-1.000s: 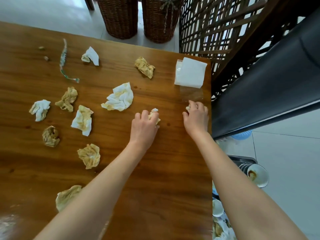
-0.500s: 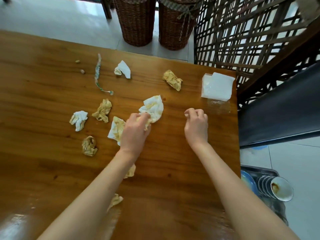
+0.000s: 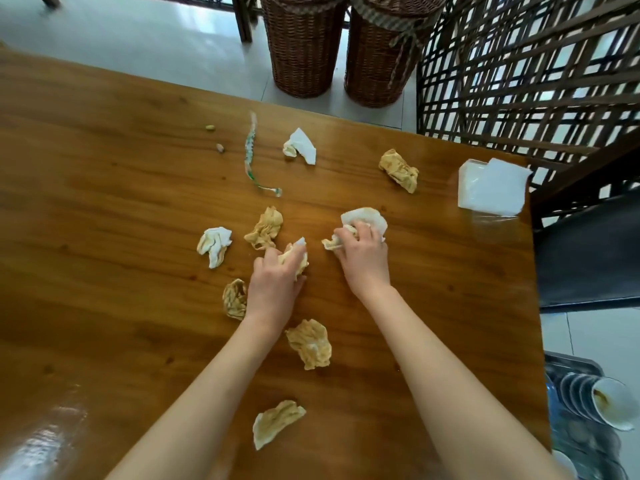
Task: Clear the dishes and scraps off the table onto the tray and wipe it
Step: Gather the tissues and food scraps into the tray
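We gather soiled napkins off the counter [image 3: 104,209].
Both hands, left [image 3: 277,271] and right [image 3: 363,254], grip crumpled napkins; many scraps remain, wiping not begun.

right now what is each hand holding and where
Left hand grips a stained napkin bunched under its fingers; right hand grips a whiter napkin by its near edge.

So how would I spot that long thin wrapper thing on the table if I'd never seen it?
Start at the two wicker baskets on the floor beyond the wooden table. Just in front of the left basket, on the tabletop, lies the wrapper strip, left of a small white tissue. Unlike the crumpled napkins around it, it is a narrow, curved, clear strip with green print.
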The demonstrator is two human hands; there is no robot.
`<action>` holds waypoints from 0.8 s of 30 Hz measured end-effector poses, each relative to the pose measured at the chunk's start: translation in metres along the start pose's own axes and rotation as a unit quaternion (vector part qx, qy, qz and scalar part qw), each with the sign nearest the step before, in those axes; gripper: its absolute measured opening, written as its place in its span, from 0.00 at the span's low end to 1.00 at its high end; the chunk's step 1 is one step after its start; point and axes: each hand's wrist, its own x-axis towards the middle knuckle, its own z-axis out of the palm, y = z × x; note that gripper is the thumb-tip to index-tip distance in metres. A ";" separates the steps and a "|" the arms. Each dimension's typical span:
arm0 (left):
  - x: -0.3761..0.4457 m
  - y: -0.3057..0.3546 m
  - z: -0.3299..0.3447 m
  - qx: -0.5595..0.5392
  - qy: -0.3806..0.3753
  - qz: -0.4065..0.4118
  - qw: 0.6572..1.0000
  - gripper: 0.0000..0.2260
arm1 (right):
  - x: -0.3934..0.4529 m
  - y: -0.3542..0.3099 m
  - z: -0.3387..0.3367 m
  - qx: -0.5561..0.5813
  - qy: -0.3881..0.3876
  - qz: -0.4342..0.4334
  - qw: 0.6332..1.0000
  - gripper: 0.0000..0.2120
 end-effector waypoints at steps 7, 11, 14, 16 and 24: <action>-0.016 -0.007 -0.013 -0.081 0.029 0.013 0.996 0.22 | -0.025 -0.004 -0.009 0.082 0.047 0.026 0.995 0.09; -0.042 -0.027 -0.021 -0.089 0.089 0.014 0.992 0.21 | -0.071 -0.025 -0.012 0.176 0.099 0.013 0.979 0.08; -0.058 -0.043 -0.027 -0.070 0.138 -0.006 0.988 0.21 | -0.113 -0.046 -0.006 0.177 0.105 -0.012 0.979 0.08; -0.065 -0.050 -0.029 -0.067 0.144 -0.008 0.987 0.21 | -0.141 -0.057 0.004 0.163 0.104 -0.017 0.981 0.09; -0.061 -0.060 -0.022 -0.001 -0.035 -0.042 0.999 0.28 | -0.175 -0.063 0.044 0.025 -0.061 0.038 0.997 0.22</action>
